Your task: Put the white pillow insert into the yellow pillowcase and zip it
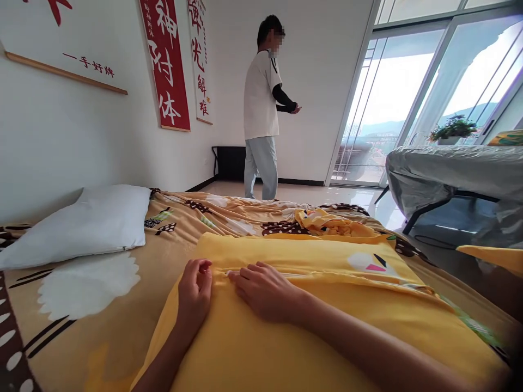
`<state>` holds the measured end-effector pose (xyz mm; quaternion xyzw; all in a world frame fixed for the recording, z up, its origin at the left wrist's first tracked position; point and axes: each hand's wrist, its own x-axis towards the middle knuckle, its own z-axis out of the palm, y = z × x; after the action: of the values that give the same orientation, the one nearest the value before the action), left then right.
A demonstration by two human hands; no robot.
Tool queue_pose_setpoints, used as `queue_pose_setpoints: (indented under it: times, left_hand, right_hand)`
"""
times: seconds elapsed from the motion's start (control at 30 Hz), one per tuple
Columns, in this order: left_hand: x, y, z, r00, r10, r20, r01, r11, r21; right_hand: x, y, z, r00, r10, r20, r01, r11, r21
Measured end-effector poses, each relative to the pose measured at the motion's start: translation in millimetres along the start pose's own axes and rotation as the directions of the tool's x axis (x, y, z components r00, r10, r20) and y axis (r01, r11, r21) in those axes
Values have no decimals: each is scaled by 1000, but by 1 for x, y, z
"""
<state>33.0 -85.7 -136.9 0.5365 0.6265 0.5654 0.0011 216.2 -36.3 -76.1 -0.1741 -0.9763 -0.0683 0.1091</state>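
A yellow pillowcase (245,359) lies across the bed in front of me, with a pale zipper (302,275) running sideways over its upper face. My left hand (195,288) is at the zipper's left end, its fingers curled against the yellow cloth. Just to the right, my right hand (265,288) has its fingertips bent down and closed on the zipper's left part. What exactly the right fingertips pinch is hidden beneath them. Small creases show in the cloth between both hands. A white and pink print decorates the case's far right part.
A white pillow (102,223) rests at the left on the patterned brown bedding (155,283). Crumpled yellow cloth (330,222) lies beyond the pillowcase. Another person (261,109) stands past the bed. A plastic-covered table (457,163) with a potted plant (453,129) stands at the right.
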Motion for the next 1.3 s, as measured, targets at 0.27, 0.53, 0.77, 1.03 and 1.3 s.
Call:
queue_pose_setpoints:
  times: [0.27, 0.53, 0.77, 1.03, 1.3]
  left_hand:
    - [2, 0, 5, 980, 68, 187, -95, 986, 138]
    - [3, 2, 5, 959, 28, 283, -106, 958, 266]
    - [9, 5, 8, 946, 31, 324, -131, 948, 292]
    - [31, 29, 10, 854, 208, 476, -436, 786, 439]
    - [31, 30, 20, 960, 171, 221, -220, 951, 219]
  right_hand:
    - [-1, -2, 7, 999, -43, -26, 42, 997, -63]
    - [-12, -8, 14, 996, -36, -84, 28, 995, -95]
    - [-56, -6, 19, 954, 111, -279, -153, 980, -130]
    - [-61, -8, 32, 948, 23, -318, -115, 955, -273]
    - [-66, -14, 43, 957, -18, -289, -77, 947, -313]
